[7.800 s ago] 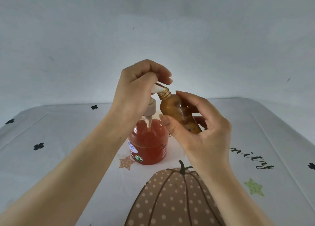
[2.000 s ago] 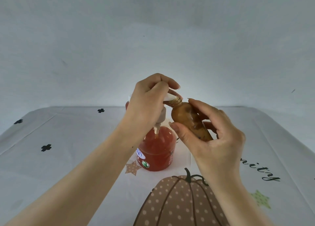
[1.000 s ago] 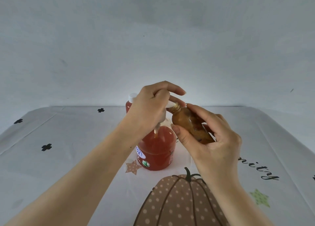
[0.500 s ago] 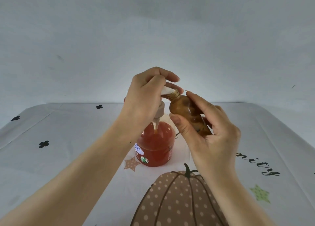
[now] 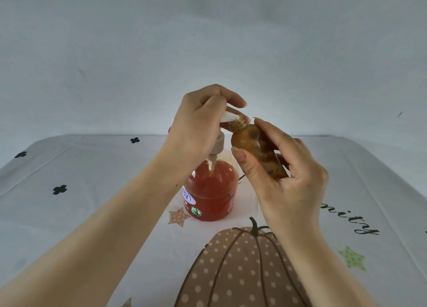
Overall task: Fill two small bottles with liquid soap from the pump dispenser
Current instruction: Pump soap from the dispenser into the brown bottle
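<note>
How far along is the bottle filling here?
Nothing shows as finished: the small amber plastic bottle is uncapped, its fill level unreadable. In hand: the right hand holds it tilted, mouth at the nozzle of the white pump head, which the left hand grips atop the clear dispenser of red-orange soap. Left: finishing this bottle and a second one, not clearly in view.

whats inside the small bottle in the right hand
Brownish liquid shows through the small bottle wall, up to near the neck. The pump spout tip meets its open mouth. The right hand covers its lower end, so the bottom cannot be seen.
</note>
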Tool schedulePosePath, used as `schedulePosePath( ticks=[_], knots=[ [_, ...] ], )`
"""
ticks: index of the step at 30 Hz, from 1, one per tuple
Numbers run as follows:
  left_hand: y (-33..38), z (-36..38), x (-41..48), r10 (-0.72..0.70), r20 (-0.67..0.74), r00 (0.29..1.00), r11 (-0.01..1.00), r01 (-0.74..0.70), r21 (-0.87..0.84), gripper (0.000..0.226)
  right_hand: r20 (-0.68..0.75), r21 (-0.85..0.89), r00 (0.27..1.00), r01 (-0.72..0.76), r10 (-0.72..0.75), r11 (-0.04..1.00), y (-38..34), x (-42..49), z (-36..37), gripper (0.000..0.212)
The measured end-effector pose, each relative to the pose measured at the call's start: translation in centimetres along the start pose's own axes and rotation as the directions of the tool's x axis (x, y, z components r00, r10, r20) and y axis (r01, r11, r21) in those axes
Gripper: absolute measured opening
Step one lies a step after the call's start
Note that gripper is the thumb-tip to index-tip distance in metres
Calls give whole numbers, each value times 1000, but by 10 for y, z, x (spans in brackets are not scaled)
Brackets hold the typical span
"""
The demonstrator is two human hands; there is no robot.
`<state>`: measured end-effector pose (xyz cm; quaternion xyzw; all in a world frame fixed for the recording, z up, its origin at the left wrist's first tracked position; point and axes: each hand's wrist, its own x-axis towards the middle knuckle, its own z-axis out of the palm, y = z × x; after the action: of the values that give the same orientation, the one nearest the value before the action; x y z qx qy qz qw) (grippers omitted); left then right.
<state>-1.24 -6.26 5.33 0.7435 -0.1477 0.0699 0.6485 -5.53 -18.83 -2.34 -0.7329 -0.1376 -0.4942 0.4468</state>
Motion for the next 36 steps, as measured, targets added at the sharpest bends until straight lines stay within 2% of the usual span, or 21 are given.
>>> schedulePosePath(
  ticks=[8,15,22,27,31,36],
  knots=[
    [4,-4,3,12,84,996,1000,-11,-3,39,-7,-10,1000,-3,3,1000,0,0,0,45],
    [3,1,-2,10,74,997,1000,-10,-1,42,13,-8,999,-47,48,999,3,-4,-2,48],
    [1,1,-4,38,66,997,999,-40,34,38,20,-15,999,-28,29,999,4,-5,-3,45],
    [1,3,-1,78,-1,997,997,-78,0,32,-10,18,1000,-15,15,1000,4,-3,0,45],
    [1,1,0,9,-5,1000,998,-9,-63,30,-19,34,1000,-12,12,999,3,-2,1,45],
    [2,0,-1,3,12,1000,998,-2,-65,28,-29,34,1000,-10,11,999,0,-2,1,46]
  ],
)
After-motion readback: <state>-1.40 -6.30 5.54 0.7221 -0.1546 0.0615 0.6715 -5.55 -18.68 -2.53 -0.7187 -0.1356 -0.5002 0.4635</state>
